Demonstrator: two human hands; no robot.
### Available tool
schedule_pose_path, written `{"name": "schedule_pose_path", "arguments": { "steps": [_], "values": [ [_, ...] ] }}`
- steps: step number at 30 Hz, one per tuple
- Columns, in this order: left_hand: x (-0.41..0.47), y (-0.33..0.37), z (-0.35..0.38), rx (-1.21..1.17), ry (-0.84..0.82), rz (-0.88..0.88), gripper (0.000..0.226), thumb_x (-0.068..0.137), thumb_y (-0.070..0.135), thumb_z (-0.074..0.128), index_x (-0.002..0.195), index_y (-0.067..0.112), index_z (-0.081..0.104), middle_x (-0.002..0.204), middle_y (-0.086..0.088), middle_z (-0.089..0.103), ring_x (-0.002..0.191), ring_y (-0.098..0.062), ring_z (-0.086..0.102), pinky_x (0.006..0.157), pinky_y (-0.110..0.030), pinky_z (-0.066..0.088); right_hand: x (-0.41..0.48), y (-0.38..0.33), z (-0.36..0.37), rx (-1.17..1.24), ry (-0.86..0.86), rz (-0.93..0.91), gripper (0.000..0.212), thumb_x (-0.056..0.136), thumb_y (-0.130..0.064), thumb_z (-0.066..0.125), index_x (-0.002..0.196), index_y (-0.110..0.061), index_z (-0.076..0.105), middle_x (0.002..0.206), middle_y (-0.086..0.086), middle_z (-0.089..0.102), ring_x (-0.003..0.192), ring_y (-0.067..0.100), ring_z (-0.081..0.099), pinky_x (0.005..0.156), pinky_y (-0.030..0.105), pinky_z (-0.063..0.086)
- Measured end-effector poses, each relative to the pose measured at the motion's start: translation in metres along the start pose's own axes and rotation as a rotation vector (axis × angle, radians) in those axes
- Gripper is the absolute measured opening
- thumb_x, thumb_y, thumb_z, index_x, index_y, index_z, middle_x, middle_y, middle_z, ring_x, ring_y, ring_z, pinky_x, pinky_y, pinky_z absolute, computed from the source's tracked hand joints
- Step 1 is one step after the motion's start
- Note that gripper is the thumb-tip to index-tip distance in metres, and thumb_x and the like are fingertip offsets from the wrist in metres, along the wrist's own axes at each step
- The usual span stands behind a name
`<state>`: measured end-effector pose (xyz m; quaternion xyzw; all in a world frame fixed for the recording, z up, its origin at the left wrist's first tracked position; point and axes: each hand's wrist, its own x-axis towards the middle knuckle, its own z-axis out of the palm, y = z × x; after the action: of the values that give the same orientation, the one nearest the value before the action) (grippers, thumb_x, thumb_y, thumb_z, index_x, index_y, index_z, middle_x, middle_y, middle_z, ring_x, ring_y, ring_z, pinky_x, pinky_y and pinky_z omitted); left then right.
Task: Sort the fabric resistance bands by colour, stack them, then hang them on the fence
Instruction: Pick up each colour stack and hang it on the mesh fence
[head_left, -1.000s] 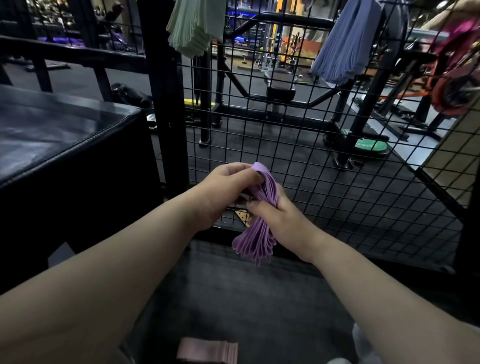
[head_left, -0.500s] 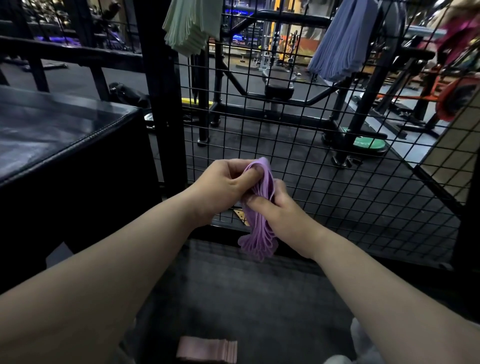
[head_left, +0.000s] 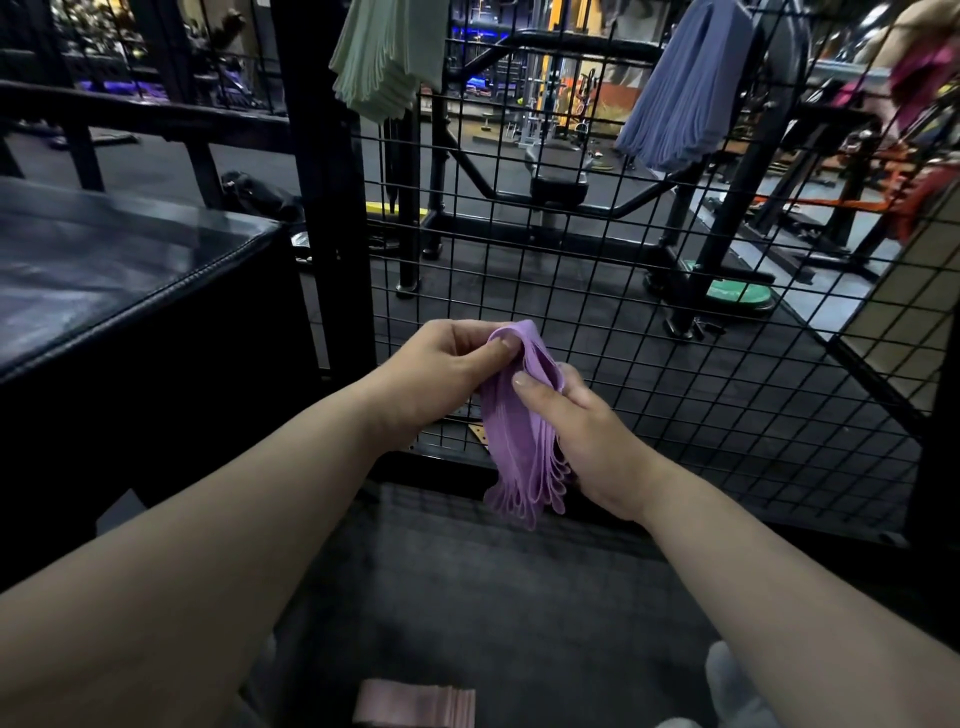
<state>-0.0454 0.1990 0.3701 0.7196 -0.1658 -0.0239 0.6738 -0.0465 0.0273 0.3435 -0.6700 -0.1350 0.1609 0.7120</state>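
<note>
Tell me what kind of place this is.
Most likely a gym: black steel training frames and a padded seat stand beyond the wire fence, a green weight plate lies there too, and green bands and blue bands hang on the fence.

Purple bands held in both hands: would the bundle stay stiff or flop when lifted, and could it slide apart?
Probably floppy: the purple bands droop below where the left hand and right hand pinch them. Likely light, since a pinch alone carries them. The loose ends fan out, so layers may slip apart.
</note>
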Motion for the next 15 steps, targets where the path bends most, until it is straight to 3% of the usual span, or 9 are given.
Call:
{"name": "schedule_pose_path", "arguments": {
  "steps": [4,7,10,12,13,15],
  "values": [
    [0.0,0.001,-0.001,0.015,-0.025,-0.002,0.027,0.103,0.015,0.048,0.115,0.005,0.069,0.104,-0.015,0.073,0.094,-0.022,0.067,0.093,-0.04,0.054,0.001,0.001,-0.001,0.038,0.032,-0.004,0.039,0.093,-0.034,0.063,0.127,-0.018,0.052,0.127,0.013,0.064,0.119,0.027,0.062,0.105,0.047,0.047],
    [-0.002,0.003,0.002,0.099,-0.009,0.024,0.024,0.102,0.01,0.05,0.114,0.008,0.07,0.108,-0.021,0.071,0.092,-0.022,0.065,0.093,-0.049,0.052,0.0,0.001,-0.001,0.044,0.009,-0.008,0.035,0.097,-0.03,0.056,0.129,-0.018,0.051,0.126,0.011,0.066,0.116,0.023,0.064,0.102,0.043,0.05],
    [-0.002,0.0,0.008,0.258,0.112,0.066,0.025,0.099,0.006,0.051,0.106,0.018,0.072,0.089,-0.015,0.074,0.072,-0.014,0.062,0.069,-0.044,0.057,-0.001,0.001,0.0,0.012,-0.002,-0.009,0.029,0.101,-0.029,0.051,0.127,-0.018,0.049,0.124,0.011,0.066,0.113,0.022,0.066,0.098,0.038,0.053],
    [-0.002,-0.003,0.012,0.375,0.19,0.079,0.026,0.096,0.007,0.05,0.105,0.02,0.071,0.066,0.004,0.071,0.054,-0.005,0.056,0.052,-0.024,0.049,-0.001,0.004,0.002,-0.05,0.032,-0.012,0.027,0.102,-0.029,0.049,0.126,-0.018,0.047,0.122,0.01,0.065,0.109,0.02,0.066,0.094,0.035,0.054],
    [-0.002,-0.004,0.014,0.438,0.223,0.087,0.027,0.095,0.008,0.05,0.107,0.02,0.07,0.064,0.008,0.07,0.053,-0.003,0.056,0.051,-0.022,0.048,-0.001,0.004,0.003,-0.112,0.06,-0.024,0.027,0.103,-0.029,0.049,0.126,-0.017,0.046,0.119,0.007,0.065,0.107,0.016,0.066,0.091,0.031,0.055],
    [-0.002,-0.006,0.017,0.524,0.255,0.099,0.028,0.092,0.014,0.049,0.109,0.023,0.068,0.077,0.005,0.072,0.068,-0.01,0.065,0.065,-0.03,0.055,0.0,0.005,0.005,-0.263,0.107,-0.081,0.024,0.103,-0.028,0.046,0.124,-0.016,0.044,0.114,-0.001,0.061,0.103,0.008,0.06,0.088,0.025,0.051]
  ]
}}
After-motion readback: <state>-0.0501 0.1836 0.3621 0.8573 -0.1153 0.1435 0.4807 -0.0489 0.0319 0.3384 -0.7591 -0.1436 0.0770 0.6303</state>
